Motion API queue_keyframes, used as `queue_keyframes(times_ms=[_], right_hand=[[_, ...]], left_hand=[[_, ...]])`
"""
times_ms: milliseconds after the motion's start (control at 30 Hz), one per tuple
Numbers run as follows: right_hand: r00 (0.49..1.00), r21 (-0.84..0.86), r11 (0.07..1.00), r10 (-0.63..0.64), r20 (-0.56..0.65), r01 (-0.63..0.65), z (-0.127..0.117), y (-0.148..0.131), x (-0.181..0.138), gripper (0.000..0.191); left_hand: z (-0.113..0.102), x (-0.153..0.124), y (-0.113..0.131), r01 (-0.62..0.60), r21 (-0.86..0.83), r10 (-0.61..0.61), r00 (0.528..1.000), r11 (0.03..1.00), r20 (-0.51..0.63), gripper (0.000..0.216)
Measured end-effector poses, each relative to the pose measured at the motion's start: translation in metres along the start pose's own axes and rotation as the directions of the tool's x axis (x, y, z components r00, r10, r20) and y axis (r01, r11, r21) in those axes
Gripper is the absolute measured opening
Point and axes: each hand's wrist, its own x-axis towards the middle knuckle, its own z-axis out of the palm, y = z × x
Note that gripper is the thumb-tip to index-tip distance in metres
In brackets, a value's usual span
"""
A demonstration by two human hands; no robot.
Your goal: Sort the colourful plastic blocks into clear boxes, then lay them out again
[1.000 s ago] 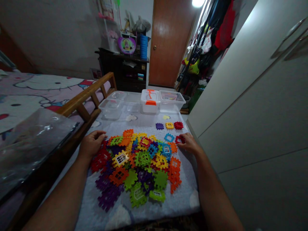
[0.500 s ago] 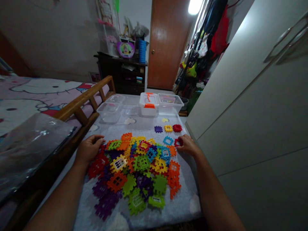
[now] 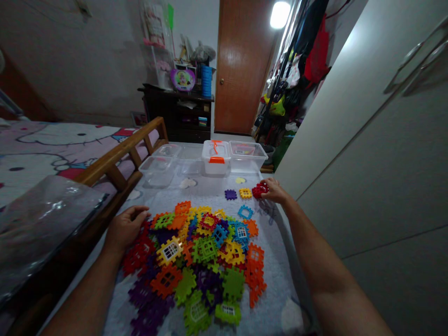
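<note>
A heap of interlocking plastic tiles (image 3: 203, 247) in several colours lies on the grey cloth-covered table (image 3: 210, 191). My left hand (image 3: 126, 227) rests with curled fingers on the red tiles at the heap's left edge. My right hand (image 3: 275, 190) reaches to the far right and pinches a red tile (image 3: 259, 189), which sits on or right beside another red tile there. To its left, in a row, lie a yellow tile (image 3: 245, 192) and a purple tile (image 3: 230, 194). A blue tile (image 3: 245, 212) lies alone nearer the heap.
Clear plastic tubs (image 3: 158, 169) and a white box with an orange latch (image 3: 216, 158) stand at the table's far end. A wooden bed rail (image 3: 119, 154) runs along the left, a white wardrobe (image 3: 367, 140) along the right. A clear plastic sheet (image 3: 42, 219) lies near left.
My right hand has carried a red tile from the heap's right edge up to the row of separate tiles. The left hand stays at the heap's left side.
</note>
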Motion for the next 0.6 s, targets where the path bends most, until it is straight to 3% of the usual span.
queue_keyframes(times_ms=[300,500,600], right_hand=[[0.992,-0.045,0.998,-0.026,0.123,0.031,0.002,0.005,0.016,0.051],[0.989,-0.091,0.996,-0.003,0.150,0.017,0.005,0.007,0.021,0.079],[0.986,-0.112,0.993,-0.004,0.164,0.023,0.007,0.007,0.024,0.075]], left_hand=[[-0.001,-0.002,0.005,0.011,0.012,-0.011,1.000,1.000,-0.002,0.045],[-0.001,0.000,-0.001,-0.020,0.034,0.020,1.000,0.999,-0.003,0.043],[0.000,0.002,-0.007,-0.025,0.024,0.025,1.000,0.999,0.001,0.044]])
